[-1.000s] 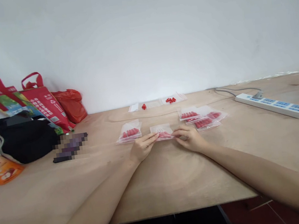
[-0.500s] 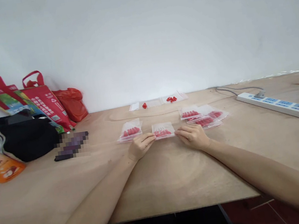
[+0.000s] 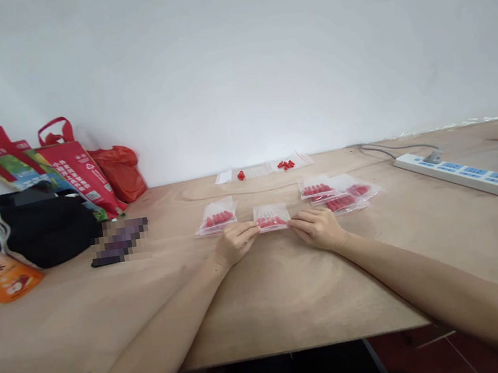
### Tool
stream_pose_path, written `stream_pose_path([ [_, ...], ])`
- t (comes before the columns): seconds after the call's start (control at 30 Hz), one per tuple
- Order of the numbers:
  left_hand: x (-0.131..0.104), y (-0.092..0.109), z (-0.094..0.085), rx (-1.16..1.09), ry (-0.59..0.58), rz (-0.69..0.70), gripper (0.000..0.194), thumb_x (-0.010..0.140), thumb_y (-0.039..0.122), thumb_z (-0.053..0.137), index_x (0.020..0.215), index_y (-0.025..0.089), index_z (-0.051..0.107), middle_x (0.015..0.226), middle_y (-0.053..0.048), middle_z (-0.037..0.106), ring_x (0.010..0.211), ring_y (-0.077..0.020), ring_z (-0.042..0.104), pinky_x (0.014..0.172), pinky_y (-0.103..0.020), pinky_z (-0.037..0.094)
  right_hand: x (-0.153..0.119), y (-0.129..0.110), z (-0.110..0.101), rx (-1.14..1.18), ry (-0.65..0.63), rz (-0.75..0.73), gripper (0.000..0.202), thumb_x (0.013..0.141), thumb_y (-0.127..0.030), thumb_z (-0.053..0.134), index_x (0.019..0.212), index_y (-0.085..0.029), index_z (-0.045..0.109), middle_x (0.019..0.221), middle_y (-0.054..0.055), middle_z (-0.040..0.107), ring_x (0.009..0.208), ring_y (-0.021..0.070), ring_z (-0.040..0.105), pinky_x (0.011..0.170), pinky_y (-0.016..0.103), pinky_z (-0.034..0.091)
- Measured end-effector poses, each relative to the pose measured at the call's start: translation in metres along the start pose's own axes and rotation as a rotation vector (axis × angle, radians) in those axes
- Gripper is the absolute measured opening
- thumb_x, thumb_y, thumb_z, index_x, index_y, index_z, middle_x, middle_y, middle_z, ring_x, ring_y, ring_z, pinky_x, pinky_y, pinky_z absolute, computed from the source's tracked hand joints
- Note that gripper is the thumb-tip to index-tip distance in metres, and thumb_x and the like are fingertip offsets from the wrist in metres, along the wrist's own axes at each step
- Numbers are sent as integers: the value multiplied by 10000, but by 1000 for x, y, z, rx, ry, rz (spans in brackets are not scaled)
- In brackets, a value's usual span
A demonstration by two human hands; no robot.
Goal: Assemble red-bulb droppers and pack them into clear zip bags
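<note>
A small clear plastic bag [image 3: 271, 213] with several red pieces inside lies flat on the wooden table between my hands. My left hand [image 3: 235, 243] pinches its near left corner, and my right hand [image 3: 316, 228] pinches the near edge at the right. Just beyond my left hand is another filled bag [image 3: 219, 217]. Past my right hand lies an overlapping pile of filled bags [image 3: 340, 199]. Farther back, loose-looking red pieces [image 3: 286, 164] and a single small red cluster [image 3: 241, 175] rest on clear bags near the wall.
On the left stand red shopping bags [image 3: 75, 172], a black bag [image 3: 48, 228] and an orange pouch [image 3: 5, 270], with a pixelated dark object [image 3: 121, 242] beside them. At the right lies a white power strip [image 3: 461, 172] with a grey cable.
My right hand has shifted slightly left along the bag's near edge. My left hand and the bag have hardly moved.
</note>
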State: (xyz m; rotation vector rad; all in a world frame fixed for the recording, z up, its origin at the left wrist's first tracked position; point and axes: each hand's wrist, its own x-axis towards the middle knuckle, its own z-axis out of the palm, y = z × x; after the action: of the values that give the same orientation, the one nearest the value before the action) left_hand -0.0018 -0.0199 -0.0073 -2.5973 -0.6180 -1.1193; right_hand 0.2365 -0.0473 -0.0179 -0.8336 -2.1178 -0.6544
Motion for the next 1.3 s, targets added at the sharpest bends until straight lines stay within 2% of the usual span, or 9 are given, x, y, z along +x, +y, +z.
stream_pose_path([
  [0.23,12,12,10,134,-9,78,96,795,204,536,830,211,626,835,-13,677,773,-154,588,688,-303,452,4,-10,4,-6,-18,-10,186,794,-190,469,703,-192,632,640,1,614,560,90,479,521,247,250],
  [0.37,15,19,16,146,40,165,92,791,161,531,820,185,614,822,-13,673,742,-146,581,659,-292,454,9,-19,7,10,-17,-2,193,793,-199,467,670,-180,615,597,-6,588,534,83,455,513,244,237],
  [0.73,19,19,11,304,63,423,69,789,114,508,768,122,573,714,-41,650,651,-140,586,621,-289,478,10,-27,8,-34,1,-58,201,815,-197,438,718,-170,613,603,0,577,540,83,442,525,258,221],
  [1.07,20,7,2,401,82,435,64,810,119,489,795,132,550,738,-43,637,665,-131,582,692,-301,484,12,-19,2,-52,16,-24,187,806,-174,444,719,-179,610,633,-6,597,540,81,440,537,254,224],
  [1.3,17,1,-2,435,21,343,181,853,81,366,826,137,537,766,-62,619,685,-145,573,670,-310,466,14,-18,-1,-38,39,-3,190,808,-177,444,723,-182,613,640,-4,609,544,81,462,537,251,233],
])
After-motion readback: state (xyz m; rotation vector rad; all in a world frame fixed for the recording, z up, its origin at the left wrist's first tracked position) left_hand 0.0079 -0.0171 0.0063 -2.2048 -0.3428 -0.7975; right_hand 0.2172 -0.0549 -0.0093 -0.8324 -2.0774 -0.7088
